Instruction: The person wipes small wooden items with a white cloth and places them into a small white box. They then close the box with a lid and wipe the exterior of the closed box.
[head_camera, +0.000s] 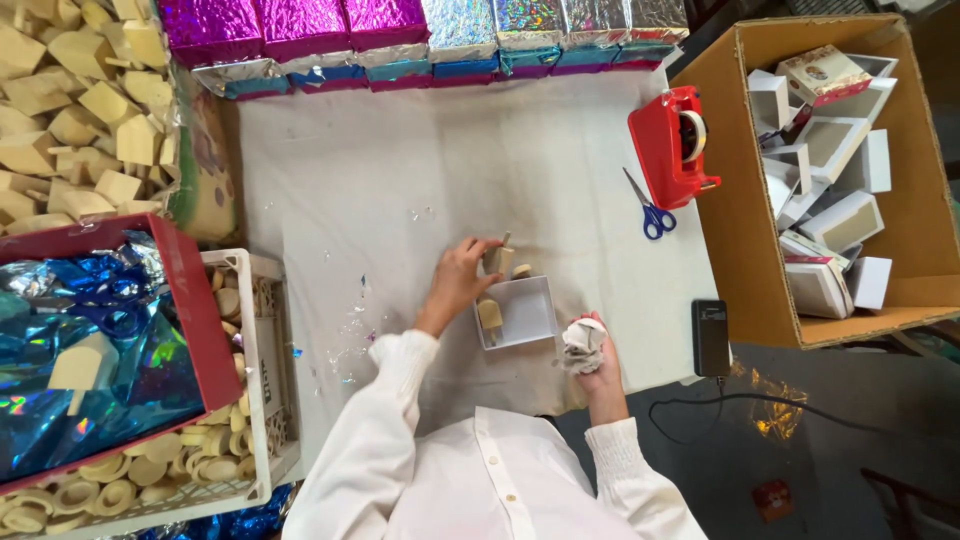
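A: Where do things stand?

B: Near frame centre, the small white box (520, 315) sits open with 1 wooden piece (490, 315) already inside. The left hand (458, 278) pinches another wooden piece (494, 258) just above the box's upper edge.

A: And the other hand?

B: The right hand (592, 352), lower centre, has its fingers curled tight around crumpled white paper (582, 343). I judge packing partly done; the lid isn't on.

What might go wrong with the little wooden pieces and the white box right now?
The left hand pinches a wooden piece at the edge of the small white box; it may slip and roll off the cloth. The right hand is full of crumpled paper, so it likely can't steady the box. The scissors lie open nearby, a poke risk.
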